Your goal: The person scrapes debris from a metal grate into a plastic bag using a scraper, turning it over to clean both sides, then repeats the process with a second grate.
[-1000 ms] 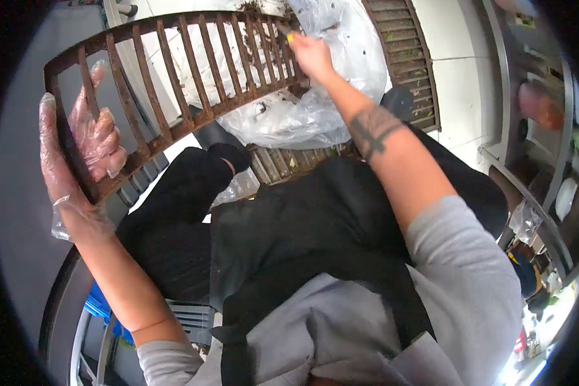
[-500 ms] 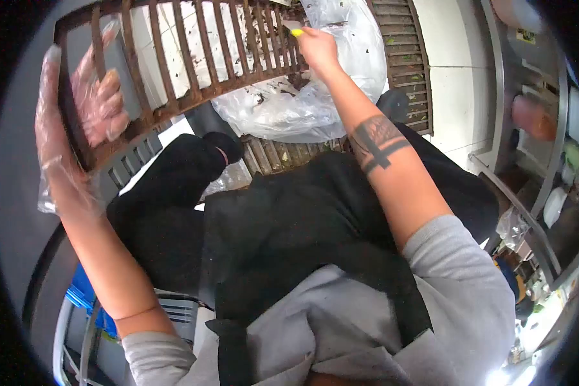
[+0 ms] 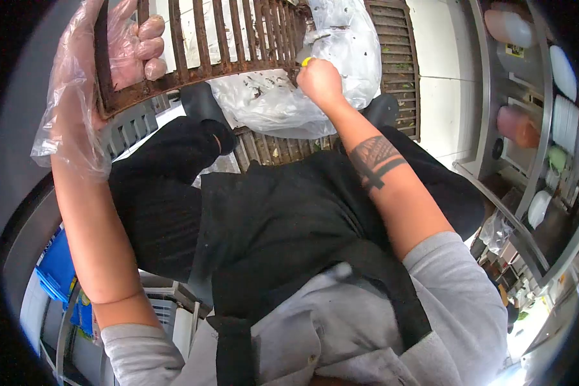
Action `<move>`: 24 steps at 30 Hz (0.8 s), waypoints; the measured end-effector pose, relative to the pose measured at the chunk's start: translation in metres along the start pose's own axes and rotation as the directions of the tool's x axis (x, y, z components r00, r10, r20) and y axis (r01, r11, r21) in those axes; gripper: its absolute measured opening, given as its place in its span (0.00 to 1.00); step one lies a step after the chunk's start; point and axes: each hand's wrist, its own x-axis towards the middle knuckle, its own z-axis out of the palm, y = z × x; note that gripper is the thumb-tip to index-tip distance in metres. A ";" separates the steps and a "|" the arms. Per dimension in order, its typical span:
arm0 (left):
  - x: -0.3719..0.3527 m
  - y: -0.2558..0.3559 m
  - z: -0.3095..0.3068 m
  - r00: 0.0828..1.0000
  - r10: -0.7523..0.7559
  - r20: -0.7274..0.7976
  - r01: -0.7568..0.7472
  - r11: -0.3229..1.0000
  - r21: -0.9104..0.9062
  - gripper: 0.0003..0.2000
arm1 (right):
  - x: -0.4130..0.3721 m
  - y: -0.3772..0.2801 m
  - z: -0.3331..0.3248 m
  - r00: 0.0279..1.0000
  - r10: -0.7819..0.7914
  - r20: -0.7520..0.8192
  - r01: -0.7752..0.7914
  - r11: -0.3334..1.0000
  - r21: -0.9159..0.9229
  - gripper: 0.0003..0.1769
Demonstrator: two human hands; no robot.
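Note:
A rusty brown metal grate [image 3: 202, 76] with many bars stands tilted at the top left. My left hand [image 3: 119, 48], in a clear plastic glove, is wrapped round the end of its frame, fingers coming through behind the edge bar. My right hand [image 3: 320, 80] is bare and closed round a tool with a yellow handle [image 3: 305, 62]; its blade is at the grate's right end, mostly hidden. Beneath the grate lies a clear plastic bag [image 3: 270, 109] with dark debris scattered on it.
Slatted floor grating [image 3: 400, 71] runs under the bag, beside white floor tiles [image 3: 447, 103]. A metal shelf unit [image 3: 489, 83] with containers stands at the right. At the lower left is a blue object [image 3: 59, 264]. My black-clad knees flank the bag.
My left hand and the near end of the grate have shifted up and to the right in view. My right hand with the tool has come lower, nearer to me.

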 end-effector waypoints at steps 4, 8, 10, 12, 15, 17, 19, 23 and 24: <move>0.000 0.000 0.000 1.000 0.000 -0.012 0.000 1.000 -0.016 0.34 | 0.008 -0.014 0.001 1.000 -0.013 -0.017 0.014 0.999 0.032 0.14; 0.005 0.006 -0.006 1.000 0.001 -0.014 -0.001 1.000 -0.030 0.34 | 0.006 -0.006 0.001 0.999 -0.008 0.037 0.008 1.000 0.017 0.14; 0.003 0.002 -0.005 0.999 0.035 -0.018 -0.034 0.999 0.007 0.32 | 0.013 0.000 0.005 0.999 0.013 0.030 -0.013 1.000 0.002 0.14; 0.004 0.005 -0.004 0.999 0.026 -0.033 -0.026 1.000 0.014 0.33 | 0.033 -0.013 -0.007 0.997 0.007 0.074 -0.006 1.000 -0.020 0.14; 0.003 0.005 0.002 0.999 0.015 -0.042 -0.014 1.000 0.024 0.33 | 0.011 -0.010 -0.001 1.000 -0.005 0.022 0.005 1.000 -0.004 0.14; 0.002 0.004 0.004 0.999 0.008 -0.041 -0.007 1.000 0.028 0.33 | 0.014 -0.007 0.001 1.000 0.022 -0.002 -0.022 1.000 0.007 0.13; 0.003 0.003 0.008 0.999 0.006 -0.046 -0.004 0.999 0.036 0.34 | 0.033 -0.007 -0.002 1.000 0.004 0.008 -0.004 0.999 0.041 0.14; 0.003 0.005 0.010 0.998 -0.001 -0.066 0.004 0.999 0.043 0.35 | 0.043 -0.012 -0.019 0.999 -0.005 0.043 0.001 0.996 0.091 0.14; 0.004 0.006 0.008 0.997 -0.005 -0.074 0.008 0.999 0.042 0.35 | 0.035 -0.011 -0.020 1.000 -0.013 0.027 0.010 0.996 0.091 0.14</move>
